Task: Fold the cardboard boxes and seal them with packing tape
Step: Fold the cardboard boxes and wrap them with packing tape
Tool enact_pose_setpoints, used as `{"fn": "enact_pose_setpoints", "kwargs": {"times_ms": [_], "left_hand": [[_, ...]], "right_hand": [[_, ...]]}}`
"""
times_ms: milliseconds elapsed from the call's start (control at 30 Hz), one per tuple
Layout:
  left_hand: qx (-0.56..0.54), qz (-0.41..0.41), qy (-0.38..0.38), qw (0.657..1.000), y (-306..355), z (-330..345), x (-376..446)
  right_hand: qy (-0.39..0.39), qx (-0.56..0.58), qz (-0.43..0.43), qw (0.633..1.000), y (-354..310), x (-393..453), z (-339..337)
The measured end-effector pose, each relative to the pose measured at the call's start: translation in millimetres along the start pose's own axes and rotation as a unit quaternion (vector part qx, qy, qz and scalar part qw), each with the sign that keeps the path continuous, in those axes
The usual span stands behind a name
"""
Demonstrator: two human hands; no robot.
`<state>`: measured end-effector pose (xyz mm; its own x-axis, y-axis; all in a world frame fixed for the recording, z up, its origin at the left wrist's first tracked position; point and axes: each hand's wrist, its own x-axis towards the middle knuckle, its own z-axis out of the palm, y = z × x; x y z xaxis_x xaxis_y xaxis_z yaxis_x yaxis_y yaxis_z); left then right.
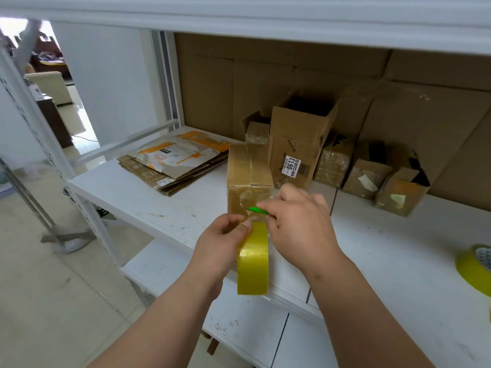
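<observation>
Both hands raised: left hand point(221, 239) grips tape roll point(253, 264), right hand point(297, 216) pinches green cutter point(259, 210).

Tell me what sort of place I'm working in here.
Probably a small packing or stockroom area: white metal shelving holds a stack of flattened cartons, a row of taped small boxes, and a spare tape roll.
</observation>
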<state>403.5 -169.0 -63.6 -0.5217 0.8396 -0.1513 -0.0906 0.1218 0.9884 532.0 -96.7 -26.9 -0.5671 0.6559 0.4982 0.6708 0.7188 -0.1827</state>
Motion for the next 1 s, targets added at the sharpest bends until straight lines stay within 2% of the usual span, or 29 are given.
{"fn": "enact_pose_setpoints", "kwargs": {"times_ms": [367, 567, 667, 767, 900, 1000], "left_hand": [[0.02, 0.004, 0.003, 1.0, 0, 4, 4], [0.025, -0.008, 0.029, 0.999, 3, 0, 10], [0.025, -0.01, 0.034, 0.999, 2, 1, 13], [0.022, -0.015, 0.026, 0.999, 2, 5, 13], [0.015, -0.021, 0.025, 0.999, 2, 10, 12], [0.011, -0.022, 0.026, 0.999, 2, 11, 12]], "right_hand": [[-0.072, -0.035, -0.009, 0.997, -5, 17, 7], [-0.065, -0.04, 0.016, 0.997, 15, 16, 9], [-0.08, -0.075, 0.057, 0.992, 38, 10, 12], [-0.091, -0.055, 0.131, 0.986, 63, -2, 21], [-0.161, -0.023, 0.244, 0.956, 80, -14, 38], [-0.202, -0.093, 0.255, 0.941, 84, -24, 50]]}}
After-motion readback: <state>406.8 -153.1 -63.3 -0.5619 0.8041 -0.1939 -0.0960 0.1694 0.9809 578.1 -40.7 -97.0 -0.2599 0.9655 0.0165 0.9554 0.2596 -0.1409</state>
